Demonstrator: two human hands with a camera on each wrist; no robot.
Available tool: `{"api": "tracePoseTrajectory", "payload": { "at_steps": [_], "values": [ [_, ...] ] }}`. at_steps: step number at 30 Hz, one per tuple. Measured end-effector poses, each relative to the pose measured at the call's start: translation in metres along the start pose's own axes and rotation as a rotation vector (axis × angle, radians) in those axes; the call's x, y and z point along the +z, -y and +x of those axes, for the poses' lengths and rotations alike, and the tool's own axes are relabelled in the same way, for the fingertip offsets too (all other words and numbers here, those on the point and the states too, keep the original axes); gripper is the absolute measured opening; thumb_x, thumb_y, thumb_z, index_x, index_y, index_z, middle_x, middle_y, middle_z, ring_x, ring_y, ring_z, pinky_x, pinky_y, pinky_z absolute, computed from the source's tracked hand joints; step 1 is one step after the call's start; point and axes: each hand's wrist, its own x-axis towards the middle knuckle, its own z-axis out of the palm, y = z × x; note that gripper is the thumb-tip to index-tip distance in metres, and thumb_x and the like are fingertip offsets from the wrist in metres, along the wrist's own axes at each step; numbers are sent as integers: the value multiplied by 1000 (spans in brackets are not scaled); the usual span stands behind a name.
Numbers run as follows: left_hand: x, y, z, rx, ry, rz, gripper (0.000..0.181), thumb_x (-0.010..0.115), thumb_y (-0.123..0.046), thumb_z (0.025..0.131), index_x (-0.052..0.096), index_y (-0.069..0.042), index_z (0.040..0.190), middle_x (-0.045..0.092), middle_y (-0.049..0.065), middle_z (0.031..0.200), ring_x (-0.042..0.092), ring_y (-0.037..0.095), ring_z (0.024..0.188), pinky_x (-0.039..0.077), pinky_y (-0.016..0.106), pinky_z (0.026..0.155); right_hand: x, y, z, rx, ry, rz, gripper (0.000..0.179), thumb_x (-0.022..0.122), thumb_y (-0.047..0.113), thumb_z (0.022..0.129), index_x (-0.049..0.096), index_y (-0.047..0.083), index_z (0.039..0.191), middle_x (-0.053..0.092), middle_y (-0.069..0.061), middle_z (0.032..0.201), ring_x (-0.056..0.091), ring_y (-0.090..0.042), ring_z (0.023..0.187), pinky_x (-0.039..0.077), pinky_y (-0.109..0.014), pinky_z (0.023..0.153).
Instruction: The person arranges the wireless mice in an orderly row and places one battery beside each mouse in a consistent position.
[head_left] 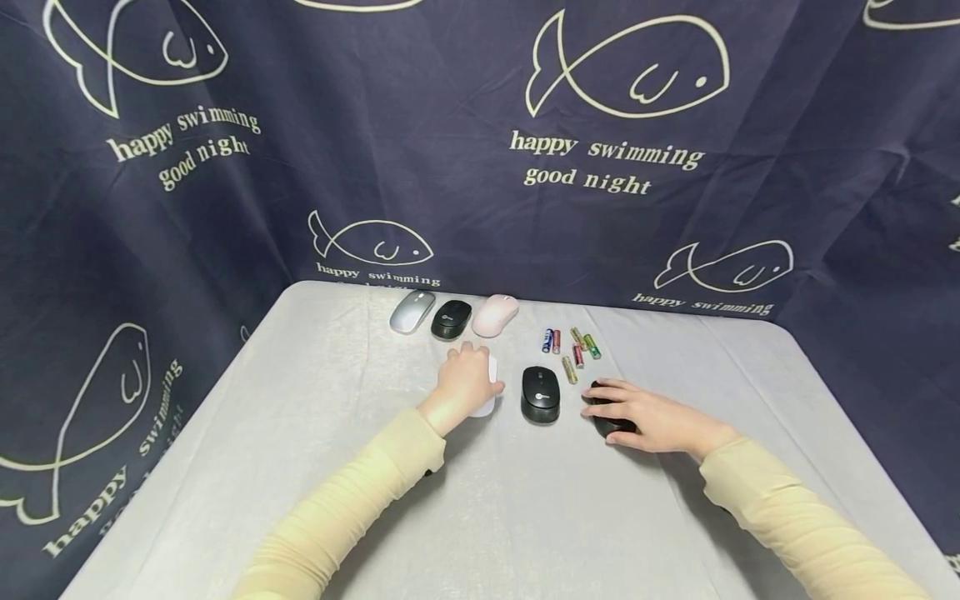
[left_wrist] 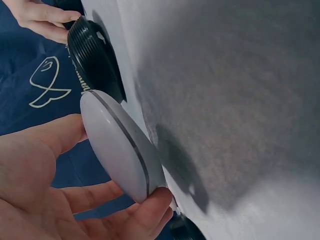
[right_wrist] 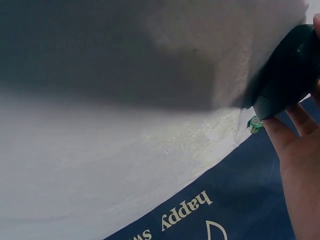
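Grips a black mouse [right_wrist: 286, 72] with the right hand [right_wrist: 302, 162], near a green battery [right_wrist: 255, 124] on the pale bench [right_wrist: 95, 165].

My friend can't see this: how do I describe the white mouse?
On the grey table, find the person's left hand. The mouse between its thumb and fingers is the white mouse. It's the only white one: a black mouse sits to its right, a pink mouse behind.

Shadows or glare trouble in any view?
Head: fairly even light, cloth lettering legible, soft shadows beside the sleeves. Left wrist: white mouse casts a distinct shadow on the table, only a small highlight on its shell. Right wrist: broad dark shadow across the upper part; black mouse very dark, little surface detail.
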Motion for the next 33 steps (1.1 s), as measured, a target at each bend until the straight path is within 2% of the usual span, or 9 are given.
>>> {"api": "tracePoseTrajectory", "payload": {
  "at_steps": [5,9,23,33],
  "values": [
    [2,-1,-1,-17,23,10,64,73,-46,76,59,-3,121,57,18,114,55,34,99,53,43,75,-1,-3,3,-16,-1,-22,45,74,17,76,65,12,119,58,-13,128,47,-42,119,36,-42,103],
    [3,-2,0,-29,33,19,63,73,-47,76,59,-3,120,57,17,112,55,34,99,53,42,75,-1,-7,6,-22,0,-29,44,74,16,74,66,13,117,58,-13,127,48,-42,118,41,-51,93],
    [5,-1,2,-42,42,53,60,72,-47,78,61,-3,117,55,18,114,55,34,99,53,40,74,-3,-11,11,6,29,-23,43,74,13,72,67,11,115,58,-13,127,47,-41,120,42,-53,94],
    [8,0,3,-41,36,74,67,75,-50,73,59,-4,119,53,17,115,54,33,99,54,38,71,-1,-8,10,24,29,-8,46,72,15,75,65,10,120,56,-14,131,44,-43,123,37,-50,98]
  ]
}}
